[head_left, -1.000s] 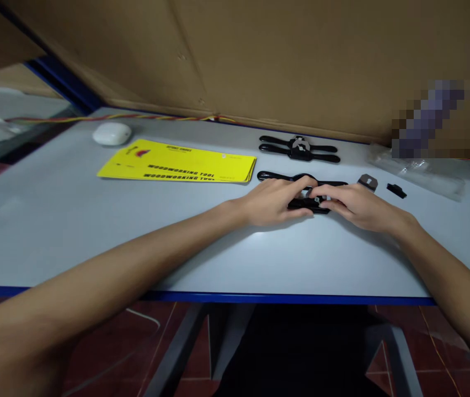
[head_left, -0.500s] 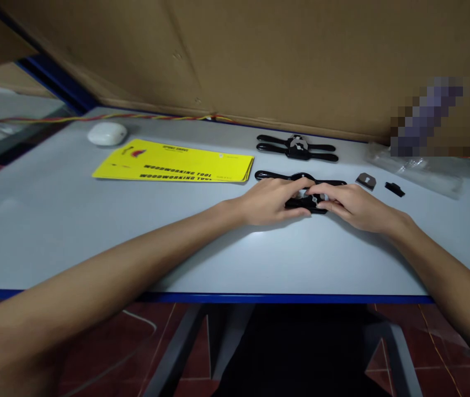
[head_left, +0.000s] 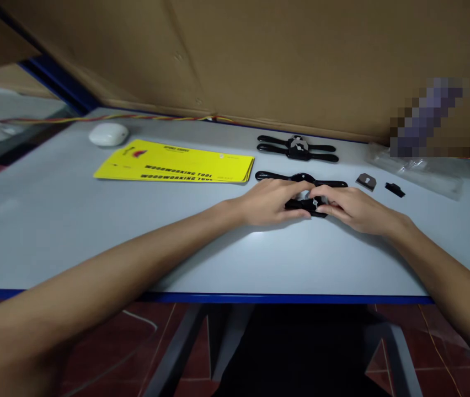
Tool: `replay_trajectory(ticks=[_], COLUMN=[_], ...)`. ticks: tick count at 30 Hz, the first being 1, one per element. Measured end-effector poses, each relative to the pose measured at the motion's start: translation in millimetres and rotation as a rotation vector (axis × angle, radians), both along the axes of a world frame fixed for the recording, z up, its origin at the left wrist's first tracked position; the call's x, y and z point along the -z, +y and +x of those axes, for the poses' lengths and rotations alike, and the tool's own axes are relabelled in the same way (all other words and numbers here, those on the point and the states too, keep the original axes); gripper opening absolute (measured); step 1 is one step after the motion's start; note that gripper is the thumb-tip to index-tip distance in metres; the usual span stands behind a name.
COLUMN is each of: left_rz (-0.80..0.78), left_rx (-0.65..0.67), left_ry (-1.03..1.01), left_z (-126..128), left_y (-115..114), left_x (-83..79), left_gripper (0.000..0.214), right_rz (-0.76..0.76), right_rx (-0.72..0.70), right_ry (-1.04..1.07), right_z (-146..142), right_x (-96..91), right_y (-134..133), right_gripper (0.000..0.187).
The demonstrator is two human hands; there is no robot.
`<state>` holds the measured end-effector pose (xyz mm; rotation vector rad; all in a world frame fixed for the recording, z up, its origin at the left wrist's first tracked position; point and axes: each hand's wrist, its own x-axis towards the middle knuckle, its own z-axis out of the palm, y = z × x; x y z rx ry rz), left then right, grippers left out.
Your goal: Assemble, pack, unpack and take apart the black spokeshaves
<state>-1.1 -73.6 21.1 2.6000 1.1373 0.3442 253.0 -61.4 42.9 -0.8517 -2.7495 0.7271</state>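
A black spokeshave (head_left: 304, 205) lies low at the table surface between my two hands, most of it hidden by fingers. My left hand (head_left: 270, 203) grips its left side, with thumb and fingers closed around it. On its right side, my right hand (head_left: 353, 208) pinches near the middle, where a shiny metal part shows. Just behind my hands rests another black spokeshave body (head_left: 268, 175). Right of it lie a flat grey blade (head_left: 366, 181) with a slot and a small black cap piece (head_left: 395, 189).
Two more spokeshaves (head_left: 299, 150) lie at the back, near the cardboard wall (head_left: 280, 66). Yellow printed cards (head_left: 177, 162) are stacked at left, with a white rounded case (head_left: 108, 134) behind them. A clear plastic bag (head_left: 433, 179) sits at back right.
My right fingers have shifted slightly at the middle of the spokeshave. My left hand keeps nearly the same place.
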Motion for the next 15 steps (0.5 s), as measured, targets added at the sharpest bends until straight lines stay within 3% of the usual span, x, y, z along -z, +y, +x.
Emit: replay_trajectory(ticks=[7,11,15], left_rz=[-0.038,0.003,0.16], left_rx=[-0.04,-0.027,-0.018], left_ry=[0.008,-0.007,-0.023], left_z=[1.4,1.8,1.4], left_y=[-1.0,-1.8,-4.0], left_x=[-0.6,2.0,6.4], left_gripper=[0.061,0.047,0.03], right_rz=[0.027,0.106,0.179], right_rx=[0.15,0.159,0.131], right_ry=[-0.074,-0.089,-0.098], right_z=[-0.4,-0.9,-0.8], right_x=[-5.3,-2.4,2.2], right_y=[-8.8,-7.0,-4.7], right_gripper=[0.053,0.039,0.029])
